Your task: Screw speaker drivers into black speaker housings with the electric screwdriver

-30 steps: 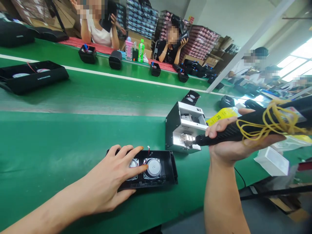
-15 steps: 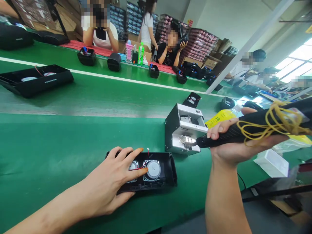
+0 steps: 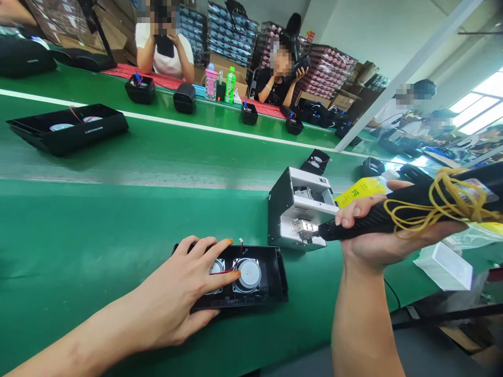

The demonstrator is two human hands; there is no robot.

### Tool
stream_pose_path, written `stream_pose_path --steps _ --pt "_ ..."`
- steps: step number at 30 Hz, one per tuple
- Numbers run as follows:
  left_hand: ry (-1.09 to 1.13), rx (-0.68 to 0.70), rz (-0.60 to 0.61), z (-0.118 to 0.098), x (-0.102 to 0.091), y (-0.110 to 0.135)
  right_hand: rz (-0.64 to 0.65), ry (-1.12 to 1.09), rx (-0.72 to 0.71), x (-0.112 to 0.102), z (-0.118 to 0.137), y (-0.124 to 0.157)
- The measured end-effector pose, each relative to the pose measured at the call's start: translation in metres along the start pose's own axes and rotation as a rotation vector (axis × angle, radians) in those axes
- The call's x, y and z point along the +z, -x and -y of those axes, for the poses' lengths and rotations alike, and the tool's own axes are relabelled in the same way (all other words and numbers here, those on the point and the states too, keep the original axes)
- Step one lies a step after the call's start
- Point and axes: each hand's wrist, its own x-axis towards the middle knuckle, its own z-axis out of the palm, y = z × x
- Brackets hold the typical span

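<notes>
My left hand [image 3: 184, 293] lies over the left part of a black speaker housing [image 3: 273, 280], its thumb along the near side and its fingers spread across to the far edge. Inside the housing sit two round silver speaker drivers [image 3: 250, 273], the left one partly under my fingers. A thin red and black wire ends in a small white plug near the far edge. My right hand [image 3: 373, 251] is wrapped round a black electric screwdriver [image 3: 379, 224] with yellow bands or cord looped on it. Its tip is at the front of a silver and black screw feeder [image 3: 281, 222].
Another open speaker housing [image 3: 86, 131] stands on the green belt at left, and a smaller-looking one [image 3: 316, 161] behind the feeder. A yellow-labelled bottle [image 3: 359, 191] and white box [image 3: 446, 267] are at right. Co-workers sit across the bench near several black speaker shells [image 3: 140, 90].
The housing at far left has shifted slightly right along the belt. Both hands keep nearly the same position, the screwdriver tip still at the feeder. A person standing at the back has left the view.
</notes>
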Motion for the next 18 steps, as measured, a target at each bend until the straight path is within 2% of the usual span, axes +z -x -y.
stream_pose_path --steps 10,16,18 --pt "-0.007 -0.012 0.006 0.0007 0.0013 -0.0002 0.007 0.030 -0.051 -0.0073 -0.0037 0.0039" --pt "0.008 0.009 0.046 0.0032 -0.0010 -0.0013 -0.021 0.023 0.052 -0.0082 0.0026 0.0062" --pt "0.012 0.015 0.063 0.0050 -0.0007 -0.0014 -0.009 0.012 0.021 -0.0088 0.0055 0.0070"
